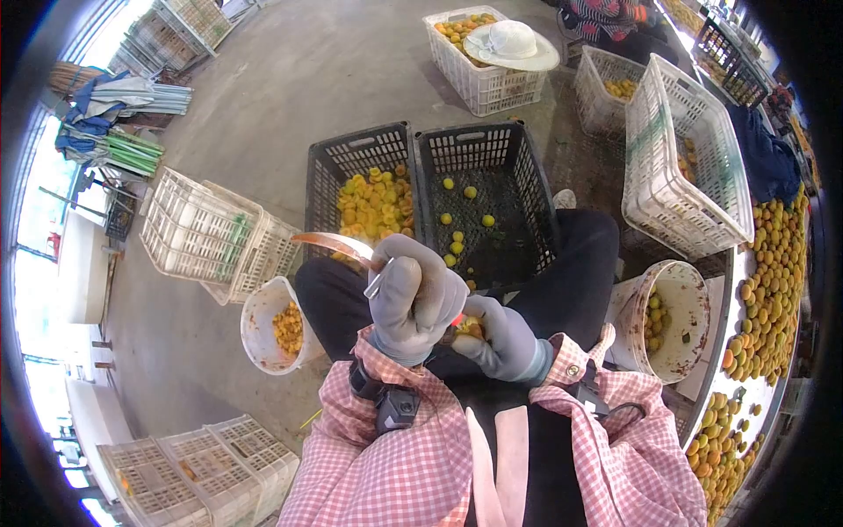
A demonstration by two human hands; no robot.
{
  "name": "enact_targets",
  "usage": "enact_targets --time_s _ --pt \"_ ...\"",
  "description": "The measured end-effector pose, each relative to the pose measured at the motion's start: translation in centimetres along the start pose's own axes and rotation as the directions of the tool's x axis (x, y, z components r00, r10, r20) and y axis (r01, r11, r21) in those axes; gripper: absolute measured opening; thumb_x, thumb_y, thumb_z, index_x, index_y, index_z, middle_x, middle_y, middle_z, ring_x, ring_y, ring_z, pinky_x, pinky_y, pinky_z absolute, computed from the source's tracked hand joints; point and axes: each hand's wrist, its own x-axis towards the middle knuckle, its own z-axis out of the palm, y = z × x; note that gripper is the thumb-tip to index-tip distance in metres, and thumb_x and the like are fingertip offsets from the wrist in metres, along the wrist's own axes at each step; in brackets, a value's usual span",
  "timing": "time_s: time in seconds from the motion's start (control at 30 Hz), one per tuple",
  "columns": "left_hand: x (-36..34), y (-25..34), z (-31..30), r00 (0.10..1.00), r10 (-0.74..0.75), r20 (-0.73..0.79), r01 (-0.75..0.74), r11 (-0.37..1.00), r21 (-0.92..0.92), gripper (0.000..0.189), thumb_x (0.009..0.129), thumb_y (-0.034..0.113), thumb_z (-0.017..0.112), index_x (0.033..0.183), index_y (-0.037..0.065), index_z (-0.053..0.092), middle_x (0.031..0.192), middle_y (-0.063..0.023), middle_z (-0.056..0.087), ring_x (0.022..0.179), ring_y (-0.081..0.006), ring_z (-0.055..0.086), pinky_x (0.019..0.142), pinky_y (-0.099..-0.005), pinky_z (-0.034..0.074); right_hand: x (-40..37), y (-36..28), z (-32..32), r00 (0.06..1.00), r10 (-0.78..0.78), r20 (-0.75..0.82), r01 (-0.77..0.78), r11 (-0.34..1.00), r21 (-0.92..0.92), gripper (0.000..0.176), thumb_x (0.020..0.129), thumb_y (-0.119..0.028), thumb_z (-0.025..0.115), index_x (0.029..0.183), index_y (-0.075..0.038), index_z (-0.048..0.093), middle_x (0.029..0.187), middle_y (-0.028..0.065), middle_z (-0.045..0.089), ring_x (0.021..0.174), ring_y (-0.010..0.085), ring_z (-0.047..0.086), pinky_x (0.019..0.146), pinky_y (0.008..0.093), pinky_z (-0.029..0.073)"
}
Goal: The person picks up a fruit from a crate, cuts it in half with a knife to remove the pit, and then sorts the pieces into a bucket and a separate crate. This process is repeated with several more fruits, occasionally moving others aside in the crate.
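My left hand (pixel 408 297), in a grey glove, is closed on a curved knife (pixel 338 243). Its reddish-brown blade sticks out to the left, and a short metal piece shows by the thumb. Just to the right, my gloved right hand (pixel 505 341) pinches a small yellow-brown fruit (pixel 471 327); the fingers cover part of it. A bit of red shows between the two hands. Beyond them, a black crate (pixel 360 140) holds many yellow fruit pieces (pixel 376 204). Beside it, a second black crate (pixel 533 162) has several round yellow-green fruits (pixel 457 237) scattered on its bottom.
White buckets with fruit stand at left (pixel 255 338) and right (pixel 628 329). A table (pixel 716 379) covered in fruit runs along the right. White crates (pixel 198 228) surround me; a hat (pixel 512 46) lies on one. A person (pixel 606 18) sits at the back right.
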Motion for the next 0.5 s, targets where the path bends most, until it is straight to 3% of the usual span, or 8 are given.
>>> enact_targets --time_s 0.07,0.1,0.23,0.3,0.33,0.4,0.5 --pt "0.1 0.2 0.4 1.0 -0.008 -0.001 0.008 0.998 -0.057 0.028 0.1 0.032 0.041 0.091 0.007 0.049 0.046 0.005 0.037 0.034 -0.0063 0.029 0.038 -0.0247 0.025 -0.1 0.1 0.1 1.0 0.026 -0.007 -0.026 1.0 0.0 0.054 0.08 -0.027 0.071 0.121 -0.003 0.046 0.094 0.0199 0.06 0.083 0.0404 0.061 0.068 0.0446 0.049" --pt "0.0 0.4 0.7 1.0 -0.017 -0.007 0.017 0.993 -0.113 0.026 0.099 0.03 0.044 0.093 0.006 0.052 0.047 0.0019 0.042 0.035 -0.0072 0.031 0.039 -0.0254 0.026 0.0 0.1 0.1 0.999 -0.045 -0.014 0.044 0.997 -0.058 0.053 0.079 -0.028 0.071 0.119 -0.002 0.047 0.092 0.0192 0.06 0.081 0.0397 0.061 0.067 0.0443 0.048" --pt "0.2 0.4 1.2 1.0 0.009 0.011 -0.008 0.993 -0.119 0.027 0.1 0.031 0.042 0.094 0.006 0.051 0.047 0.0035 0.039 0.035 -0.0063 0.03 0.039 -0.0249 0.026 0.5 1.0 -0.4 0.975 -0.221 0.034 0.222 0.938 -0.265 0.049 0.077 -0.03 0.07 0.113 -0.002 0.052 0.087 0.0171 0.059 0.076 0.0382 0.059 0.064 0.0436 0.047" --pt "-0.2 0.2 1.0 0.977 -0.148 -0.154 0.107 0.963 -0.246 0.029 0.101 0.032 0.04 0.091 0.007 0.051 0.047 0.005 0.036 0.035 -0.0054 0.029 0.038 -0.0241 0.025 1.1 1.0 -0.8 0.963 -0.27 0.025 0.264 0.912 -0.315 0.047 0.078 -0.03 0.069 0.112 -0.002 0.052 0.085 0.0166 0.058 0.074 0.0374 0.059 0.062 0.0432 0.047" --pt "-0.1 -0.1 0.5 0.976 -0.146 -0.159 0.105 0.964 -0.243 0.029 0.101 0.032 0.04 0.091 0.007 0.051 0.047 0.005 0.036 0.035 -0.0054 0.029 0.038 -0.0241 0.025 1.3 0.9 -0.7 0.949 -0.315 0.015 0.299 0.882 -0.364 0.046 0.078 -0.03 0.068 0.111 -0.002 0.053 0.083 0.0162 0.057 0.072 0.0366 0.058 0.061 0.0427 0.046" --pt "0.5 -0.8 -0.7 0.988 -0.122 -0.096 0.093 0.961 -0.262 0.035 0.101 0.036 0.037 0.102 0.009 0.059 0.048 0.0091 0.031 0.036 -0.0034 0.025 0.038 -0.0217 0.024 1.2 1.3 0.1 0.964 -0.26 -0.062 0.232 0.929 -0.289 0.045 0.079 -0.03 0.068 0.11 -0.002 0.053 0.083 0.0168 0.057 0.072 0.0371 0.058 0.061 0.0422 0.046" --pt "0.8 -0.8 -1.2 0.985 -0.101 -0.138 0.085 0.99 -0.115 0.033 0.102 0.035 0.036 0.102 0.011 0.059 0.047 0.0092 0.03 0.036 -0.0037 0.024 0.038 -0.0216 0.023 1.5 1.5 0.7 0.979 -0.126 -0.159 0.11 0.988 -0.107 0.042 0.084 -0.034 0.064 0.109 -0.002 0.053 0.083 0.0164 0.059 0.069 0.0338 0.059 0.06 0.04 0.046"
